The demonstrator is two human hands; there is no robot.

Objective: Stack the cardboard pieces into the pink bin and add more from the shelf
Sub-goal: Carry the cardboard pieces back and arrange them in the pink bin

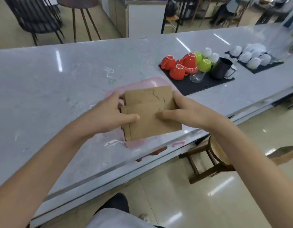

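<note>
A stack of brown cardboard pieces [150,127] is held over the pale pink bin [142,83], which stands on the grey marble counter. My left hand [108,116] grips the stack's left side, thumb on top. My right hand [186,111] grips its right side, thumb pressed on the front piece. The rear piece [149,94] stands a little higher and shows curved pen lines. Most of the bin is hidden behind the cardboard; only its far rim and near edge [134,143] show. No shelf is in view.
A black mat [200,84] right of the bin carries red cups [177,71], green cups [204,64], a glass and a black jug [220,68]. Farther right, white cups [252,56] sit on another mat. A wooden stool [213,155] stands below the counter edge.
</note>
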